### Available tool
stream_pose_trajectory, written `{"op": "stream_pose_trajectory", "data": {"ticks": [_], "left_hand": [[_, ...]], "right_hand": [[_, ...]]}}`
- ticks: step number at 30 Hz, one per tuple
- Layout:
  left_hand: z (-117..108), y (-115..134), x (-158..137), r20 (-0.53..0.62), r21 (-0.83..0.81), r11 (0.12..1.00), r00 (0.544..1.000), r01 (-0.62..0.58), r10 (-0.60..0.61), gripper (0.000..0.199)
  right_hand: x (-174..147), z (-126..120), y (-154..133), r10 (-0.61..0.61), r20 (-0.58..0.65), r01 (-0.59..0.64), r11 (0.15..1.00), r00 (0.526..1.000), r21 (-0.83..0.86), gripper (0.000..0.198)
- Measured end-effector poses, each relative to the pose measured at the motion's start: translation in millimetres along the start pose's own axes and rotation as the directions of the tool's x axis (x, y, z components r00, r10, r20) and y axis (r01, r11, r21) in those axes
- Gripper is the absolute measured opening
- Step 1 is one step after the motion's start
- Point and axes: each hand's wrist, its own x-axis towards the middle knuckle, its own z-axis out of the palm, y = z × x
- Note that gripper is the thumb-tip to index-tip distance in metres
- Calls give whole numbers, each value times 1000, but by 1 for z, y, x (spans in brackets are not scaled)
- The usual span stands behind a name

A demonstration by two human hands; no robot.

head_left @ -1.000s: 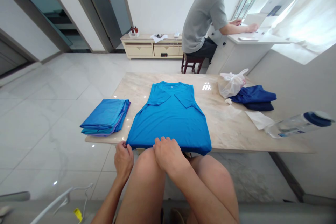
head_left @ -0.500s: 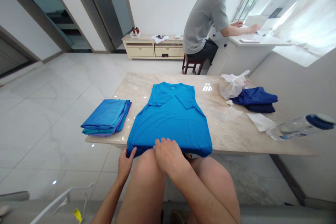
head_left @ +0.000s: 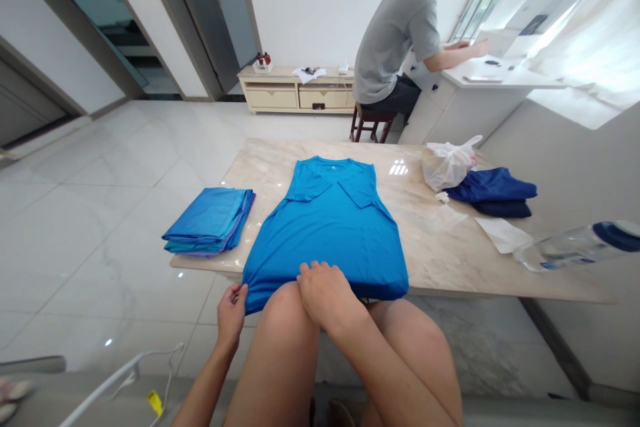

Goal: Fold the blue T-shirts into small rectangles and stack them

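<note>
A bright blue T-shirt (head_left: pixel 333 233) lies spread on the marble table (head_left: pixel 445 260), its sleeves folded inward and its collar at the far side. Its lower end hangs over the near edge by my knees. My left hand (head_left: pixel 233 313) is closed on the left side of the hem, pinching the cloth between thumb and fingers and drawing it outward. My right hand (head_left: pixel 327 290) rests palm down by my knee, fingers lying on the shirt near the middle of its lower part. Left of the shirt sits a stack of folded blue and purple clothes (head_left: pixel 210 220).
On the table's right are a white plastic bag (head_left: pixel 447 167), dark blue folded clothes (head_left: pixel 493 190), white paper (head_left: pixel 503 235) and a clear bottle (head_left: pixel 565 250) lying over. A white hanger (head_left: pixel 107 383) is at lower left. Another person (head_left: pixel 395 33) sits at a white desk beyond.
My left hand has closed on the hem's left corner and pulled it slightly left and toward me. My right hand stays on the shirt. The view has shifted a little.
</note>
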Motion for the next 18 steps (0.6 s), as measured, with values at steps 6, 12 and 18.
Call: {"op": "stream_pose_trajectory", "data": {"ticks": [6, 12, 18], "left_hand": [[-10, -16, 3, 62, 158, 986, 997, -58, 49, 47], [-42, -21, -20, 185, 654, 720, 972, -232, 145, 22], [-46, 23, -20, 418, 590, 542, 801, -598, 429, 36]], "right_hand": [[1, 3, 10, 26, -23, -26, 1000, 999, -15, 38], [7, 11, 28, 41, 10, -41, 999, 999, -10, 40], [-10, 11, 47, 15, 25, -16, 999, 1000, 29, 43]]}}
